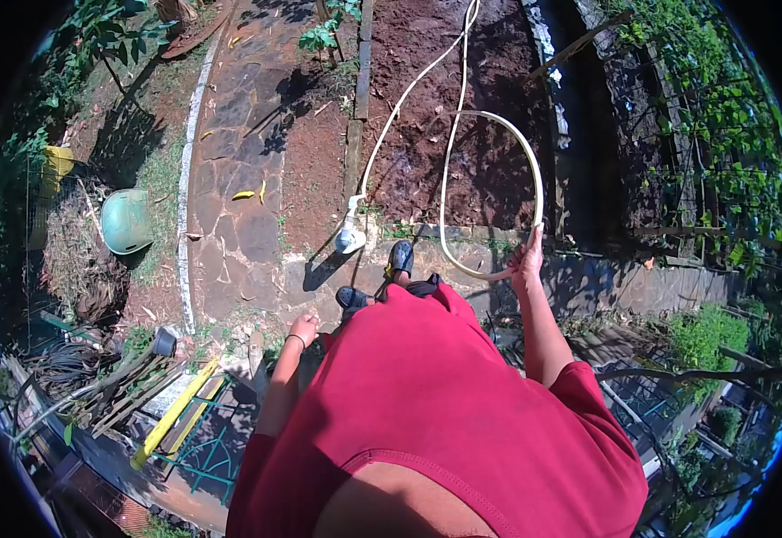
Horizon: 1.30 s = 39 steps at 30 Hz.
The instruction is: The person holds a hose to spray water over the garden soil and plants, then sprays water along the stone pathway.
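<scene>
A cream garden hose (538,170) runs from the soil bed and bends into a wide loop in front of me. My right hand (526,260) is closed around the hose at the right side of this loop. Another stretch of the hose leads down to a pale tap-like fitting (350,235) near my feet; its exact form is hard to make out. My left hand (304,327) hangs low beside my red shirt, fingers curled, with nothing visible in it.
Ahead lies a wet brown soil bed (422,170) with a raised border. A stone path (229,179) runs along its left. Further left sits a green basin-like container (126,221). A yellow bar (174,412) lies at lower left, and a dark channel (588,161) borders the right.
</scene>
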Each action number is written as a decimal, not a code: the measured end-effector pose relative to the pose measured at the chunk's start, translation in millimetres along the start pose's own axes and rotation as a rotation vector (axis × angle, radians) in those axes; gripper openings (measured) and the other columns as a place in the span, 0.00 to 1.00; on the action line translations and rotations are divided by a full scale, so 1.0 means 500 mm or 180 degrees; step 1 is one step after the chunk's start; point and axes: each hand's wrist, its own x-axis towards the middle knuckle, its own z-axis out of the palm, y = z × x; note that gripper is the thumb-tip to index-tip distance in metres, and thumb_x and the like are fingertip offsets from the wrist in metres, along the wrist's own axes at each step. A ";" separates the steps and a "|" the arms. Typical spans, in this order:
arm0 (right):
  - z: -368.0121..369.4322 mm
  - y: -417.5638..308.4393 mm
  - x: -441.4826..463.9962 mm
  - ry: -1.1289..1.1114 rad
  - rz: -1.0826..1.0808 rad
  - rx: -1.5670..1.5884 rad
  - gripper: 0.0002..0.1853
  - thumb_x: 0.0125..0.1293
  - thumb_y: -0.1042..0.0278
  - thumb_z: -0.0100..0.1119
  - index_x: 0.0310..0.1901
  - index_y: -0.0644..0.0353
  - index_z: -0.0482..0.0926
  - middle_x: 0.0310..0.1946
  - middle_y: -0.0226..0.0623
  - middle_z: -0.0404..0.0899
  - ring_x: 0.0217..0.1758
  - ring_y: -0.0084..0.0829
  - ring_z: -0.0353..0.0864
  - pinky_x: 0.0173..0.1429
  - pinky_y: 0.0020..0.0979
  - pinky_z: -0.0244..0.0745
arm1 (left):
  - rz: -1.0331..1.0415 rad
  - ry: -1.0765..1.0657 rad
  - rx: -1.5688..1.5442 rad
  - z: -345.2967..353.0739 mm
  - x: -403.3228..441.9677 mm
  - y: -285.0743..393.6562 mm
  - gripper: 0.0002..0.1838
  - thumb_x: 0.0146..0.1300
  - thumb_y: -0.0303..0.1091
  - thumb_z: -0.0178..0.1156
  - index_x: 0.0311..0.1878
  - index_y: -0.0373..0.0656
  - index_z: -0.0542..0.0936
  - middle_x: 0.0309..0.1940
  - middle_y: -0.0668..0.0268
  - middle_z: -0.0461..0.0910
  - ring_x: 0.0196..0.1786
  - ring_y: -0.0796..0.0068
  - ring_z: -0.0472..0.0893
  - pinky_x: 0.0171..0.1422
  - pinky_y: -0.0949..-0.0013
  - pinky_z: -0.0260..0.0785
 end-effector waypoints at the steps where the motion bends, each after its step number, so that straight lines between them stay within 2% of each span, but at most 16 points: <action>1: 0.007 -0.002 0.003 0.0227 0.0072 -0.0107 0.32 0.54 0.26 0.57 0.18 0.47 0.58 0.09 0.21 0.51 0.09 0.22 0.50 0.16 0.28 0.47 | 0.0205 0.0072 0.0259 0.007 0.008 -0.016 0.21 0.64 0.50 0.52 0.39 0.40 0.81 0.38 0.52 0.82 0.41 0.57 0.83 0.50 0.57 0.72; 2: 0.011 -0.002 0.003 0.0451 0.0138 -0.0213 0.32 0.53 0.26 0.58 0.18 0.46 0.58 0.09 0.21 0.51 0.09 0.22 0.50 0.15 0.28 0.46 | 0.0414 0.0145 0.0520 0.010 0.013 -0.033 0.23 0.64 0.49 0.52 0.36 0.35 0.81 0.33 0.47 0.82 0.41 0.58 0.83 0.47 0.59 0.71; 6: 0.006 0.002 0.011 0.0429 0.0031 -0.0433 0.32 0.53 0.25 0.58 0.17 0.45 0.57 0.10 0.20 0.49 0.10 0.21 0.49 0.17 0.27 0.45 | 0.0596 0.0052 0.1165 0.027 -0.009 -0.046 0.23 0.65 0.49 0.51 0.34 0.34 0.80 0.30 0.49 0.81 0.38 0.55 0.82 0.45 0.57 0.70; 10: 0.010 -0.010 0.025 0.0351 0.0141 -0.0134 0.33 0.53 0.26 0.58 0.17 0.44 0.54 0.11 0.19 0.47 0.11 0.21 0.46 0.18 0.27 0.41 | 0.0291 0.0138 0.1053 0.041 -0.042 -0.048 0.23 0.65 0.50 0.51 0.35 0.36 0.81 0.31 0.50 0.82 0.38 0.55 0.82 0.45 0.58 0.71; 13: 0.027 -0.030 0.026 0.0155 0.0041 -0.0240 0.33 0.53 0.26 0.59 0.17 0.44 0.55 0.11 0.19 0.48 0.11 0.20 0.47 0.18 0.27 0.42 | 0.0268 0.0216 0.1253 0.032 -0.057 -0.040 0.22 0.66 0.48 0.51 0.35 0.36 0.82 0.30 0.53 0.82 0.38 0.57 0.82 0.46 0.60 0.71; 16: 0.041 -0.052 0.021 0.0063 -0.0070 -0.0152 0.31 0.53 0.27 0.60 0.19 0.44 0.58 0.11 0.19 0.49 0.11 0.20 0.48 0.18 0.27 0.43 | 0.0539 0.0216 0.0978 0.016 -0.029 -0.070 0.20 0.67 0.46 0.51 0.37 0.36 0.81 0.30 0.55 0.83 0.39 0.60 0.82 0.47 0.63 0.71; 18: 0.045 -0.060 0.018 0.0111 -0.0110 -0.0104 0.30 0.53 0.27 0.60 0.20 0.44 0.60 0.12 0.19 0.51 0.11 0.20 0.49 0.18 0.27 0.43 | 0.0397 0.0221 0.0805 0.013 -0.023 -0.065 0.20 0.67 0.45 0.52 0.37 0.36 0.81 0.30 0.56 0.83 0.38 0.61 0.82 0.47 0.63 0.71; 20: 0.046 -0.064 0.011 0.0163 -0.0164 -0.0223 0.31 0.53 0.26 0.58 0.18 0.43 0.59 0.11 0.19 0.51 0.11 0.20 0.50 0.17 0.26 0.45 | 0.0256 0.0212 0.0631 0.013 -0.024 -0.048 0.19 0.67 0.44 0.52 0.38 0.36 0.81 0.30 0.56 0.83 0.38 0.62 0.82 0.48 0.64 0.71; 22: 0.043 -0.064 0.012 0.0213 -0.0222 -0.0349 0.32 0.54 0.25 0.56 0.16 0.43 0.58 0.10 0.20 0.51 0.11 0.20 0.51 0.17 0.26 0.46 | 0.0507 0.0229 0.0859 0.016 -0.045 -0.015 0.19 0.67 0.43 0.51 0.38 0.35 0.81 0.31 0.56 0.83 0.38 0.63 0.82 0.47 0.65 0.71; 25: 0.038 -0.062 0.015 0.0161 -0.0186 -0.0410 0.31 0.54 0.25 0.56 0.17 0.43 0.58 0.10 0.20 0.51 0.11 0.20 0.51 0.17 0.26 0.47 | 0.0287 0.0152 0.0720 0.029 -0.045 0.000 0.19 0.66 0.45 0.52 0.37 0.35 0.81 0.31 0.54 0.83 0.39 0.60 0.82 0.47 0.63 0.71; 31: 0.029 -0.055 0.022 0.0086 -0.0095 -0.0345 0.30 0.58 0.28 0.54 0.17 0.44 0.58 0.10 0.19 0.50 0.10 0.20 0.50 0.17 0.26 0.46 | 0.0406 0.0131 0.1088 0.049 0.003 -0.047 0.21 0.63 0.48 0.55 0.37 0.35 0.81 0.34 0.49 0.82 0.43 0.55 0.82 0.49 0.59 0.71; 33: 0.026 -0.052 0.028 0.0034 -0.0139 -0.0317 0.32 0.53 0.25 0.58 0.19 0.45 0.57 0.11 0.20 0.50 0.11 0.20 0.49 0.18 0.28 0.45 | 0.0399 0.0127 0.1077 0.048 -0.003 -0.048 0.20 0.63 0.47 0.54 0.37 0.36 0.81 0.35 0.49 0.82 0.43 0.55 0.82 0.50 0.59 0.71; 39: 0.018 -0.052 0.035 0.0100 -0.0059 -0.0411 0.33 0.54 0.25 0.57 0.16 0.44 0.55 0.10 0.20 0.49 0.10 0.21 0.48 0.18 0.28 0.44 | 0.0248 0.0142 0.0852 0.045 -0.011 -0.052 0.18 0.64 0.44 0.53 0.37 0.38 0.82 0.33 0.52 0.83 0.41 0.58 0.82 0.49 0.62 0.71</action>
